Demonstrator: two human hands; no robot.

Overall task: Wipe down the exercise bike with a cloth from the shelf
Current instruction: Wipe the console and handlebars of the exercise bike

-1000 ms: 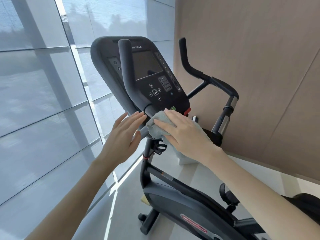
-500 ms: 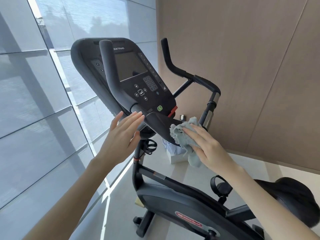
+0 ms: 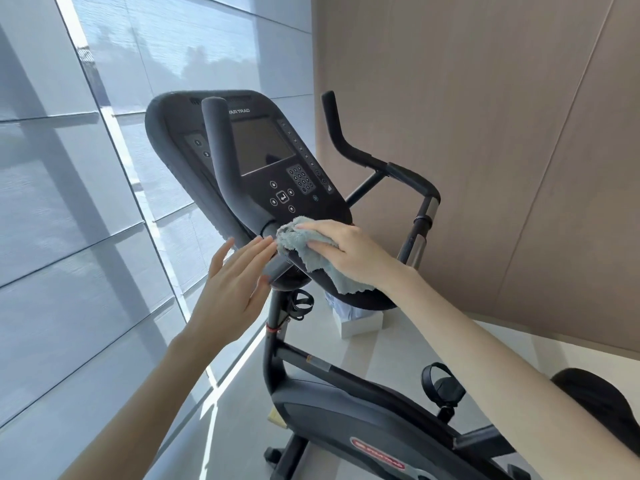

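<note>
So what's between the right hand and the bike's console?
A grey-blue cloth: the right hand presses it flat against the lower edge of the console. The head view shows this.

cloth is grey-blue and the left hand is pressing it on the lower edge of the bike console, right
Not quite. The head view shows the right hand, not the left, pressing the grey-blue cloth on the lower edge of the bike console. The left hand is open beside the base of the handlebar and holds no cloth.
</note>
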